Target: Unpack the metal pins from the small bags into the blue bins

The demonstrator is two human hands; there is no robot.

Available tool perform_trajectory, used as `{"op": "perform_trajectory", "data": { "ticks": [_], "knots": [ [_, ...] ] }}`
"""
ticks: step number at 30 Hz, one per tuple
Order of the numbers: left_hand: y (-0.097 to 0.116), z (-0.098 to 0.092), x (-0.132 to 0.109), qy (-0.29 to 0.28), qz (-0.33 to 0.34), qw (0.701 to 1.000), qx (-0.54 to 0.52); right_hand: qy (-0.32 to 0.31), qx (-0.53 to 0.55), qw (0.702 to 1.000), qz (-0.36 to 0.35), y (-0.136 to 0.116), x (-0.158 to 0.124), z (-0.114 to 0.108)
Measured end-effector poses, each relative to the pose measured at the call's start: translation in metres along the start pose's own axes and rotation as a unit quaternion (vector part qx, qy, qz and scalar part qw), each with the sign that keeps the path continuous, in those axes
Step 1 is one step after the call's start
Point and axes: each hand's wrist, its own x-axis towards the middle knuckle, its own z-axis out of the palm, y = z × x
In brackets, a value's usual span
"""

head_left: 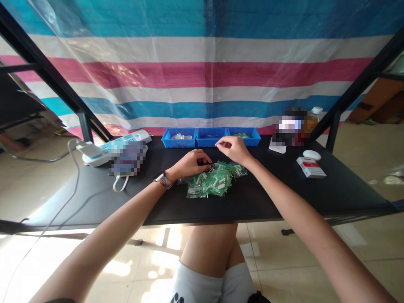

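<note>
A pile of small clear-and-green plastic packets with white pieces inside lies on the black table. At the pile's upper left edge is my left hand, its fingers curled and closed near some thin pieces; what they grip is too small to name. My right hand is held above the table just in front of the blue trays, thumb and fingers pinched together. Anything in that pinch cannot be made out. Behind the hands stand the left blue tray, the middle blue tray and the right blue tray.
On the left lie a white power strip with a plugged-in charger, a blurred device and a cable. To the right are a small box, a white rounded object and a bottle. A striped sheet hangs behind.
</note>
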Motion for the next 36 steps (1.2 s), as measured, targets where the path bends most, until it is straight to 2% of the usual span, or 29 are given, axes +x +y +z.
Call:
{"op": "perform_trajectory", "data": {
  "ticks": [5, 9, 12, 20, 24, 29, 32, 36],
  "knots": [
    [-0.005, 0.007, 0.002, 0.01, 0.025, 0.999, 0.028, -0.077, -0.028, 0.994, -0.07, -0.004, -0.016, 0.015],
    [-0.005, 0.007, 0.001, 0.019, 0.02, 0.999, 0.029, -0.133, -0.046, 0.988, -0.055, -0.006, -0.018, 0.019],
    [-0.004, 0.007, 0.0, 0.022, 0.012, 1.0, 0.013, -0.141, -0.03, 0.989, -0.029, -0.006, -0.019, 0.023],
    [0.004, 0.005, 0.0, 0.055, -0.022, 0.998, -0.034, -0.088, 0.06, 0.994, -0.018, -0.003, -0.024, 0.028],
    [0.007, 0.005, -0.001, 0.102, -0.04, 0.992, -0.059, -0.072, 0.134, 0.988, 0.019, -0.005, -0.025, 0.027],
    [0.006, 0.005, -0.003, 0.148, -0.059, 0.984, -0.08, -0.002, 0.192, 0.981, 0.029, -0.01, -0.025, 0.028],
    [0.006, 0.005, -0.003, 0.148, -0.055, 0.983, -0.09, 0.024, 0.21, 0.977, 0.036, -0.011, -0.025, 0.028],
    [0.008, 0.006, -0.003, 0.157, -0.053, 0.981, -0.101, 0.027, 0.224, 0.972, 0.06, -0.012, -0.026, 0.027]
  ]
}}
